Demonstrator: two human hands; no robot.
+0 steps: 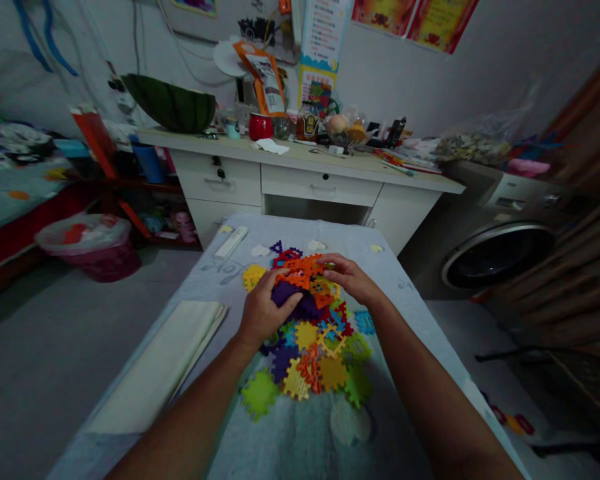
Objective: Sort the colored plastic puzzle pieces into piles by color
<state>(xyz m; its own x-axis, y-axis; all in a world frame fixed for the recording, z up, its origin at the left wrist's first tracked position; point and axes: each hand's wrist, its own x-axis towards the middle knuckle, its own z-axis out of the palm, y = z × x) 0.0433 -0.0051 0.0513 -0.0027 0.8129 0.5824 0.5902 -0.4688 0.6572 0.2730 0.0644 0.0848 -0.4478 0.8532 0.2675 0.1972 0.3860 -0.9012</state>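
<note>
A heap of flat, toothed plastic building tiles [314, 347] in yellow, green, orange, purple and blue lies on a cloth-covered table [290, 433]. My left hand [264, 310] is closed on a purple tile [286, 292] at the top of the heap. My right hand [351, 277] pinches a cluster of joined orange tiles [300, 270] just beyond it. Both hands meet over the far part of the heap. A lone green tile [259, 393] lies at the near left.
A folded cream cloth [165, 363] lies on the table's left side, a white remote-like bar [231, 241] at the far left corner. Beyond stand a cluttered white desk [300, 177], a washing machine [500, 247] to the right, and a red bin [87, 243] on the floor at left.
</note>
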